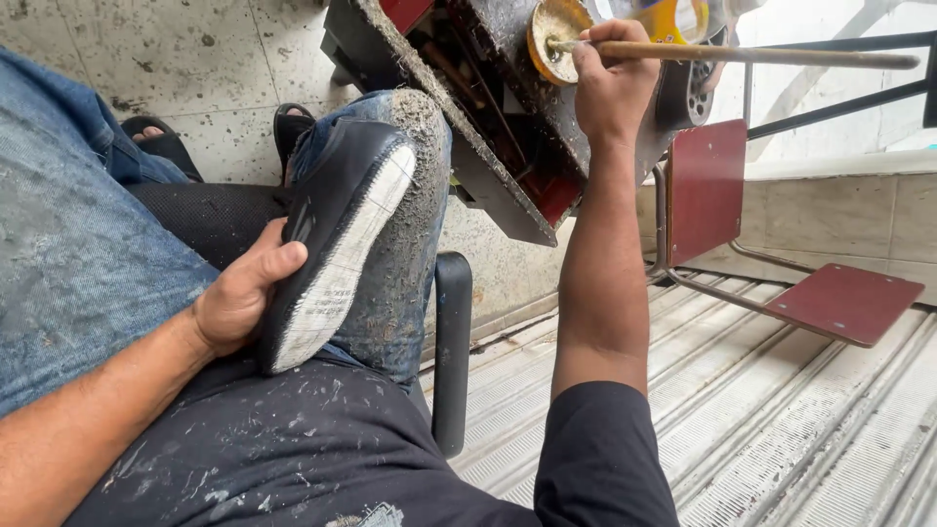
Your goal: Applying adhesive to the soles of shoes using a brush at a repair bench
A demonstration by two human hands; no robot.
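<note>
Our left hand (239, 298) clasps the black shoe (337, 239) sole-up on the near knee, long axis running near-to-far; our right hand (610, 83) pinches a long brush (761, 54) at the far glue tin (556, 37), right of the shoe.

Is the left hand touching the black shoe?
Touching. The head view shows the left hand wrapped around the black shoe, thumb pressed on its side and palm against it, with no gap, holding it against the knee.

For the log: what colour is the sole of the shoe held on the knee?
White sole on a black shoe; head view.
</note>
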